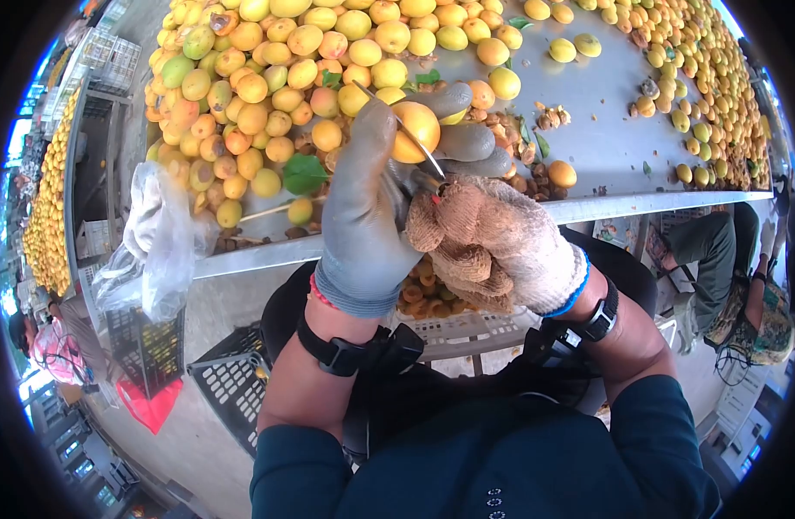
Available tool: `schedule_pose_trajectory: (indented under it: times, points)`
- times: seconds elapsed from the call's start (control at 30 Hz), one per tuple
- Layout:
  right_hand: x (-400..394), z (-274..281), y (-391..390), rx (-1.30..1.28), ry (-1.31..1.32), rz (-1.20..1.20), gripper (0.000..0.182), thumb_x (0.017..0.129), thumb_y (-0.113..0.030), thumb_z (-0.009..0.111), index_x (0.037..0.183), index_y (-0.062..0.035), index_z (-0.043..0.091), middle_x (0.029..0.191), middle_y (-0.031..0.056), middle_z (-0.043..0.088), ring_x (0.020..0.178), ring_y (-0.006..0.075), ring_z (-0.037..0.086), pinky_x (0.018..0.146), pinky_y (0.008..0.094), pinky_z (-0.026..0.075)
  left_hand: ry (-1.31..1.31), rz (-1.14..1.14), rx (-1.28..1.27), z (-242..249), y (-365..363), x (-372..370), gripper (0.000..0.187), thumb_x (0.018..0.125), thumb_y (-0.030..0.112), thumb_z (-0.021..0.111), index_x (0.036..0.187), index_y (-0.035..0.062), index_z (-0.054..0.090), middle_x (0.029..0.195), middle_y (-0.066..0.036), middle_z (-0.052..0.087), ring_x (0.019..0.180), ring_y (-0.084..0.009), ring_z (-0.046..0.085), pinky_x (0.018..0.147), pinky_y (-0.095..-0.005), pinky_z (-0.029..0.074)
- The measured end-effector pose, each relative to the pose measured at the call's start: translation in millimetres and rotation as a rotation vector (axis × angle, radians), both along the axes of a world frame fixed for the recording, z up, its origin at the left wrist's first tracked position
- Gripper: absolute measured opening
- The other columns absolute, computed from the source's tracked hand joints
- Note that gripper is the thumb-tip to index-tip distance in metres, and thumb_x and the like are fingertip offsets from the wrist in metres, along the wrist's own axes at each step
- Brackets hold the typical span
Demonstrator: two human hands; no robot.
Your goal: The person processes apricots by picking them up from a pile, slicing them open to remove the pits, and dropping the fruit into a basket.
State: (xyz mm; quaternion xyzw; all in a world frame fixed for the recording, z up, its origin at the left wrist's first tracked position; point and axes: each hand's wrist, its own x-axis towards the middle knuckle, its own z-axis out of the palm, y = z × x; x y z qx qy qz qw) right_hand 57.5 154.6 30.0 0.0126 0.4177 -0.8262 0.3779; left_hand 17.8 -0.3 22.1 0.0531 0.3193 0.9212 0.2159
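Grey-gloved left fingers [468, 144] grasping yellow fruit [415, 131], right fingers [460, 212] clenched on knife [427, 155], its handle end hidden

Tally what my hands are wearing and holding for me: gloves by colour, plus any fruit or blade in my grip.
Grey glove: 1
Brown-stained white glove: 1
Yellow-orange apricot: 1
Thin metal blade: 1
Total: 4

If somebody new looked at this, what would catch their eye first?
Probably the big heap of yellow-orange fruit at upper left on the metal table. Then, near the centre, the grey-gloved left hand holding a single fruit, with a thin metal tool crossing it from the stained-gloved right hand.
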Motion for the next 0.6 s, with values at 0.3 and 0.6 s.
schedule_pose_trajectory:
  times: [0.3, 0.6]
  points:
    - [-1.2, -15.9, -11.1, 0.59, 0.635, -0.247, 0.034, 0.097, -0.035, 0.06, 0.098, -0.0022, 0.066, 0.077, 0.0019, 0.06, 0.066, 0.0096, 0.055, 0.058, 0.0261, 0.044, 0.098, 0.165, -0.206, -3.3, 4.0, -2.8, 0.055, 0.108, 0.041, 0.033, 0.127, -0.0066, 0.052, 0.11, -0.017, 0.065, 0.101, -0.0304, 0.068, 0.093, -0.0393, 0.055]
    - [-9.2, 34.5, 0.3, 0.393, -0.146, 0.017, 0.035, 0.098, -0.039, 0.059, 0.106, -0.0054, 0.063, 0.066, -0.0053, 0.046, 0.049, 0.0032, 0.036, 0.041, 0.0202, 0.025, 0.162, 0.161, -0.659, -9.0, -11.9, -12.9, 0.062, 0.108, 0.045, 0.029, 0.13, -0.0065, 0.053, 0.094, -0.017, 0.07, 0.096, -0.0252, 0.068, 0.09, -0.0359, 0.053]
